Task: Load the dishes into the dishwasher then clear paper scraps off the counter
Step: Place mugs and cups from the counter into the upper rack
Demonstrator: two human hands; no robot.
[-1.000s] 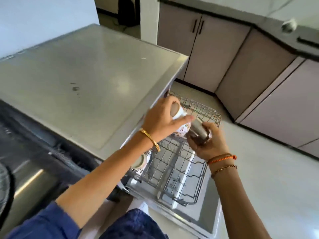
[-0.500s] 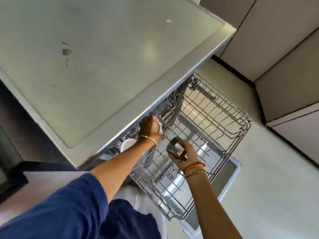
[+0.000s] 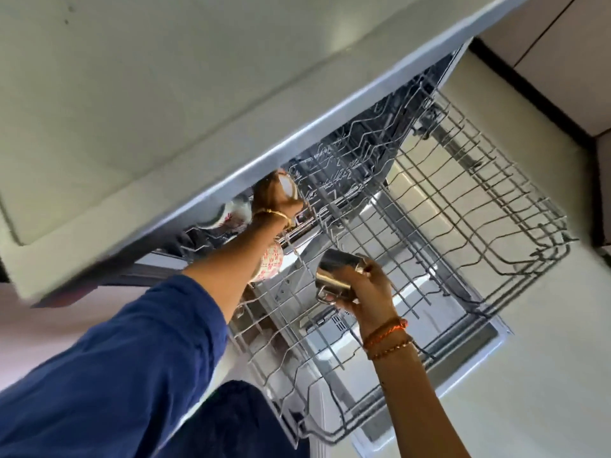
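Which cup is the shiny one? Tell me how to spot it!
Find the big wire dishwasher rack pulled out over the floor. Above its near middle, the right hand grips a steel cup. It is plain silver metal, unlike the white flowered cup beside it.

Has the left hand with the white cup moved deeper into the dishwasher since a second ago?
Yes. The left hand and its cup went from above the rack front to its back, under the counter edge.

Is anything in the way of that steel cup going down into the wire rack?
Nothing visible blocks it. The right hand holds the steel cup just above open wire rack; the patterned cup sits off to its left.
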